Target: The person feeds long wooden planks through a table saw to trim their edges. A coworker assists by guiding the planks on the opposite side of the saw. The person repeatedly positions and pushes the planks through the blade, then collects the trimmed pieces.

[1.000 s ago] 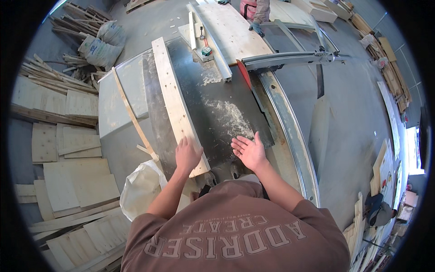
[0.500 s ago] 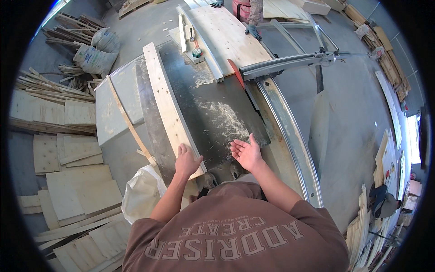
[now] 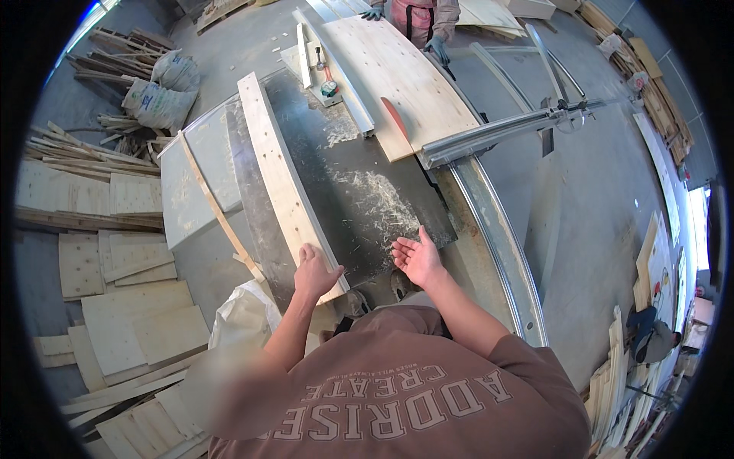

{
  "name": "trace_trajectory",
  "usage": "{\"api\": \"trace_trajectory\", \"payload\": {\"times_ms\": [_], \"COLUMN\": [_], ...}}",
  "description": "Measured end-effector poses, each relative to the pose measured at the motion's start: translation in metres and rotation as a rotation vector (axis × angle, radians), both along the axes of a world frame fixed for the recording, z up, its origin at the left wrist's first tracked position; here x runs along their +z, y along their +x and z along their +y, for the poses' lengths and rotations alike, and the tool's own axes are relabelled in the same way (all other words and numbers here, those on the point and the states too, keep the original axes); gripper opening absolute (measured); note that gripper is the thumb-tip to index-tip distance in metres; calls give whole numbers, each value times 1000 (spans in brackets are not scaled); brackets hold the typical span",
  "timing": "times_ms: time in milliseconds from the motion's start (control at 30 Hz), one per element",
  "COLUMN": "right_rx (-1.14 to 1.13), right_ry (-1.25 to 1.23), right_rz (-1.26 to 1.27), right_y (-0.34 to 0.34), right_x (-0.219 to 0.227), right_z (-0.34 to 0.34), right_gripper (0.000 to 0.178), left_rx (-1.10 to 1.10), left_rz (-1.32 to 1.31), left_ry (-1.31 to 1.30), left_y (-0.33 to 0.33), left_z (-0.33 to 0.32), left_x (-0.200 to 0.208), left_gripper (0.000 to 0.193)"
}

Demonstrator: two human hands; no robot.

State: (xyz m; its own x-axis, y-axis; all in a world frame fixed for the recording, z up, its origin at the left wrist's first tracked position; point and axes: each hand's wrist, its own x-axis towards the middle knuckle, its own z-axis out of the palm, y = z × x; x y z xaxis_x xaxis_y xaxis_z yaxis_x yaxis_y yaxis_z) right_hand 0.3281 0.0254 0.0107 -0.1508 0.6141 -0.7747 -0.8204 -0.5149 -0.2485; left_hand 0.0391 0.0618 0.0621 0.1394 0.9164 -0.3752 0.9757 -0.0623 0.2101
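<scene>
My left hand (image 3: 315, 274) is on the near end of a long wooden plank (image 3: 271, 164), with its fingers on top and its thumb at the right edge. This plank lies lengthwise along the left of a dark metal saw table (image 3: 329, 161), which is strewn with sawdust. My right hand (image 3: 419, 258) is held over the table's near right part, palm up, fingers apart, touching nothing. Farther off, a wide wooden sheet (image 3: 405, 73) lies around a red fin-shaped guard (image 3: 395, 118). A co-worker's gloved hand (image 3: 439, 50) is at its far right edge.
A metal crossbar (image 3: 489, 136) meets the sheet's near edge, above a sliding rail (image 3: 497, 229). A metal fence (image 3: 336, 76) runs along its left side. Stacked boards (image 3: 138, 321) and white sacks (image 3: 157, 103) stand at left. A white bag (image 3: 243, 314) is beside my left arm.
The wide sheet and the crossbar have slid toward me, past the red guard. The co-worker has come closer with them. My two hands have stayed almost in place.
</scene>
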Motion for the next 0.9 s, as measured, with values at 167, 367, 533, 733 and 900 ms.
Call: {"api": "trace_trajectory", "payload": {"times_ms": [167,367,533,733,900], "right_rx": [-19,0,-220,-160,-175], "right_ry": [-115,-215,-312,-359,-337], "right_rz": [-143,-344,-492,-572,-539], "right_y": [7,29,37,61,82], "right_x": [-24,-76,-74,-99,-157], "right_z": [2,-3,4,7,2], "right_gripper": [61,47,56,80,88], "left_rx": [0,-31,-30,-41,3], "left_rz": [12,40,45,53,28], "left_ry": [16,-19,11,0,0], "left_y": [2,8,4,1,7], "left_z": [-1,1,-2,0,1], "left_x": [2,9,3,-1,7], "left_gripper": [92,95,95,95,89]}}
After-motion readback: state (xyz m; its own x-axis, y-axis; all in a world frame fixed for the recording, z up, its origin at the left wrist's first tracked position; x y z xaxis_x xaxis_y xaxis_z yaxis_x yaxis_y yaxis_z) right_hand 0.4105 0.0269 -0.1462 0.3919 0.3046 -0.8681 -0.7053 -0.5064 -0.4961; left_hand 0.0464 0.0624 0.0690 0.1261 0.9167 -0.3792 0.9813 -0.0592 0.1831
